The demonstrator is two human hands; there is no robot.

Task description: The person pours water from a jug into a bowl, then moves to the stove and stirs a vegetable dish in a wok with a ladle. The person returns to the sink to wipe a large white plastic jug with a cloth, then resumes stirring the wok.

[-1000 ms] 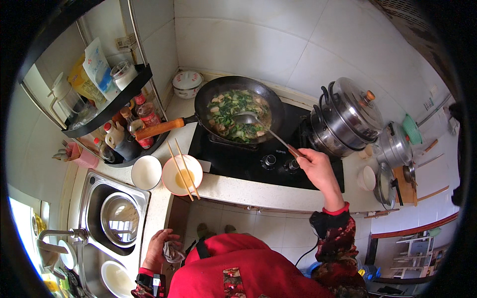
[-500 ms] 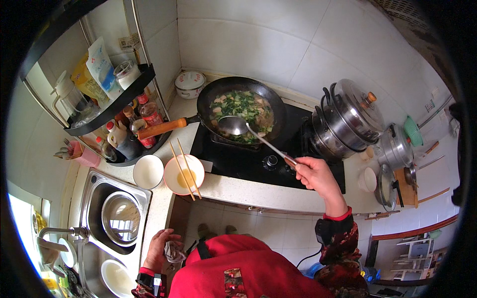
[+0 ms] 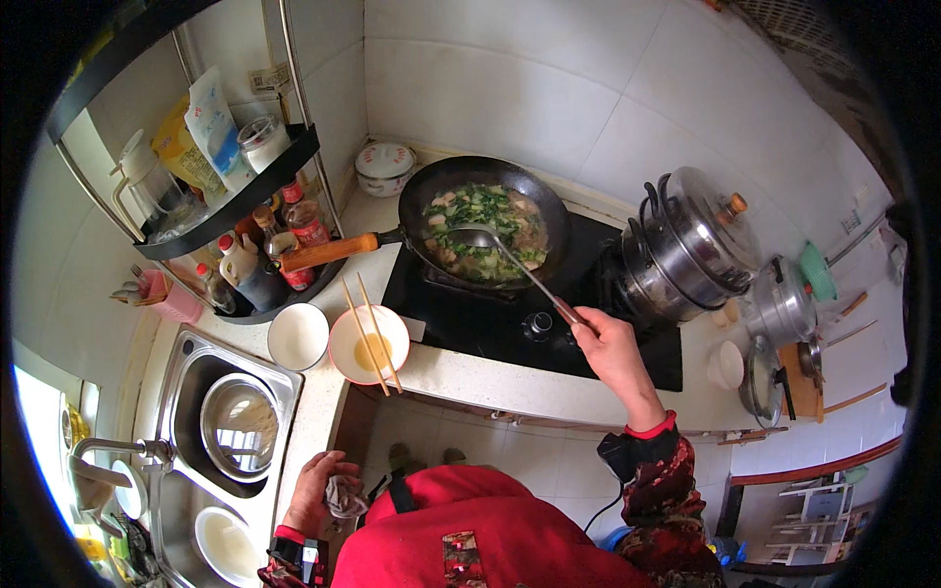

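Counter: a pale worktop runs from the sink on the left to the pots on the right.
Sink: a steel double basin with a metal bowl in it, left of the person.
Stove: a black cooktop carries the wok.
Steamer: a stacked steel pot with glass lid, just right of the wok.
Wok: a black pan with an orange handle, holding greens and pale pieces in broth.
Right hand: the right hand is clenched around the end of the ladle's handle, near the front of the stove.
Ladle: the metal ladle slants up from that grip, its bowl resting in the food.
Left hand: the left hand sits low by the counter edge, fingers closed on a grey cloth.
Bowls: a white bowl beside a bowl of beaten egg, chopsticks laid across the latter.
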